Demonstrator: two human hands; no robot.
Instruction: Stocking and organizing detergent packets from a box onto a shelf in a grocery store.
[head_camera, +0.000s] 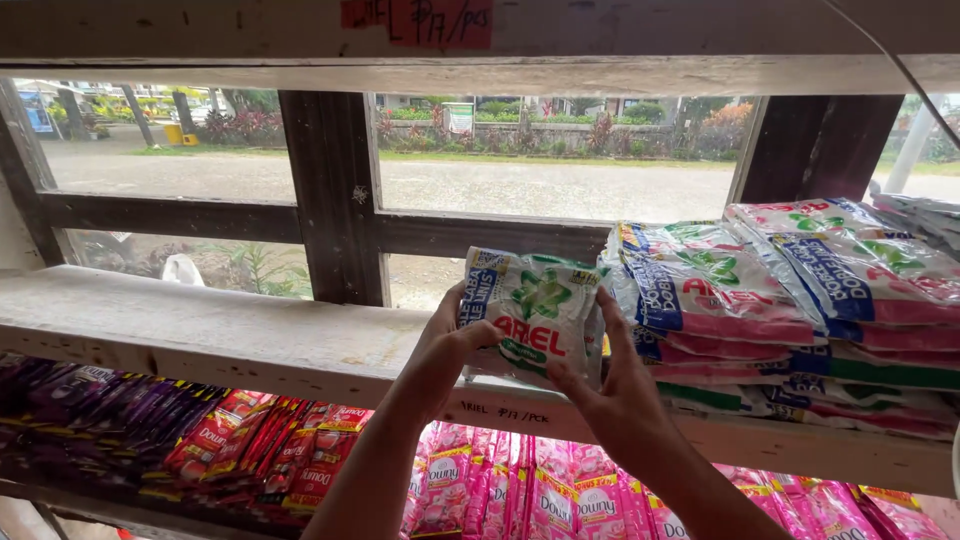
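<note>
Both my hands hold a white and green detergent sachet pack (530, 310) upright on a worn wooden shelf (200, 330). My left hand (445, 345) grips its left edge, thumb across the front. My right hand (610, 385) grips its lower right corner. The pack stands just left of a stack of similar pink, blue and green sachet packs (780, 300), close to or touching it.
Rows of red, pink and purple hanging sachets (300, 450) fill the space below the shelf. Dark wooden window bars (330, 200) stand behind the shelf, with a road and plants beyond. Another shelf board (500, 40) runs overhead.
</note>
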